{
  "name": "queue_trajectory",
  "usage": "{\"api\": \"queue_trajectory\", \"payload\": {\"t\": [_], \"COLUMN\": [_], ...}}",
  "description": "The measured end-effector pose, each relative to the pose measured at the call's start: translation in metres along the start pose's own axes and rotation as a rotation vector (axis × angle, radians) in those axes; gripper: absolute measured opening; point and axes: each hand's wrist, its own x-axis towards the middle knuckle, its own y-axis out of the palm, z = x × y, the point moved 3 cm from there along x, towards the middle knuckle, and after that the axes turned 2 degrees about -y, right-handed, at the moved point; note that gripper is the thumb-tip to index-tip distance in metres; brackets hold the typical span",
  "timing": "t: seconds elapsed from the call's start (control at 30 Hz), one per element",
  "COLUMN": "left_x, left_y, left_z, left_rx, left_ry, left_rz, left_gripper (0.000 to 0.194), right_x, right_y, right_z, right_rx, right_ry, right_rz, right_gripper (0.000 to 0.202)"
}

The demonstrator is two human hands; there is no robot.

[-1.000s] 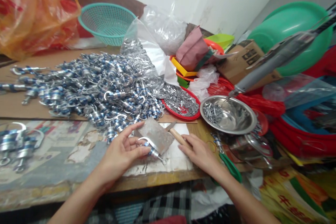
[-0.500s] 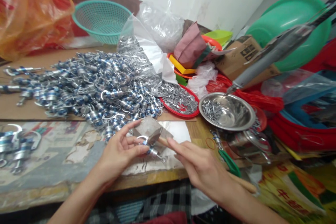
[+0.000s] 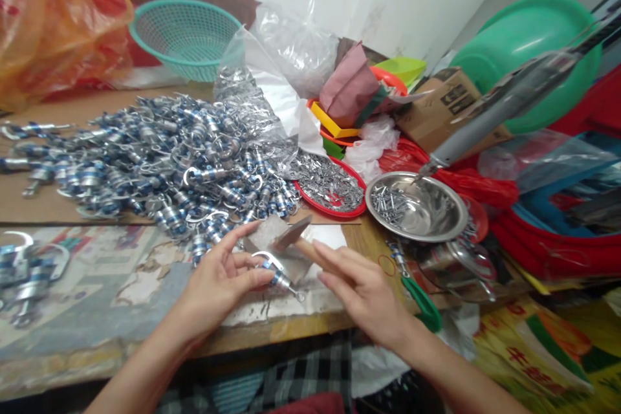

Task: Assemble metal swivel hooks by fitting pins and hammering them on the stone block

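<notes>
My left hand (image 3: pixel 228 278) pinches a blue-and-silver metal fitting (image 3: pixel 280 277) with a curved hook at one end and a small eye at the other. The fitting is held over a grey metal block (image 3: pixel 272 233) on the workbench. In my right hand (image 3: pixel 366 288) is a hammer (image 3: pixel 293 233), gripped by its wooden handle. The dark hammer head is raised a little above the block and the hooked end of the fitting. Behind my hands lies a big heap of similar fittings (image 3: pixel 160 149).
A red tray (image 3: pixel 363 206) holds small metal strips. Beside it, a steel bowl (image 3: pixel 453 233) contains metal pins, with a grey rod-shaped tool (image 3: pixel 475 136) hanging over it. Green-handled pliers (image 3: pixel 423 304) lie at right. Several fittings (image 3: pixel 33 278) sit at far left; a teal basket (image 3: pixel 187 32) stands behind.
The hammer head has lifted from the fitting and swung up and back. My left hand keeps the fitting nearly in the same spot.
</notes>
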Motion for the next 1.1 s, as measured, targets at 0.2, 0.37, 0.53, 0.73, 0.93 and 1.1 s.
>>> {"api": "queue_trajectory", "payload": {"t": [0.2,0.37,0.53,0.73,0.93,1.1], "left_x": [-0.003,-0.006,-0.008,-0.010,-0.010,-0.009], "left_y": [-0.002,-0.006,-0.003,0.001,0.002,0.005], "left_z": [-0.007,-0.013,-0.017,-0.019,-0.017,-0.013], "left_rx": [0.317,0.617,0.728,0.643,0.631,0.512], "left_ry": [0.058,0.295,0.475,0.411,0.403,0.369], "left_rz": [-0.031,-0.066,-0.079,-0.036,-0.099,-0.134], "left_gripper": [0.018,0.009,0.007,0.007,0.015,0.036], "right_x": [0.023,0.064,0.115,0.125,0.081,0.043], "right_y": [0.005,-0.013,-0.024,-0.030,-0.005,0.027], "right_z": [-0.061,-0.085,-0.118,-0.114,-0.043,0.017], "right_rx": [-0.041,-0.517,-0.602,-0.478,-0.135,0.430], "right_ry": [0.243,0.220,0.315,0.257,0.190,-0.041], "right_rz": [0.083,0.010,0.068,-0.004,-0.085,-0.160], "right_gripper": [0.034,0.033,0.025,0.029,0.023,0.011]}}
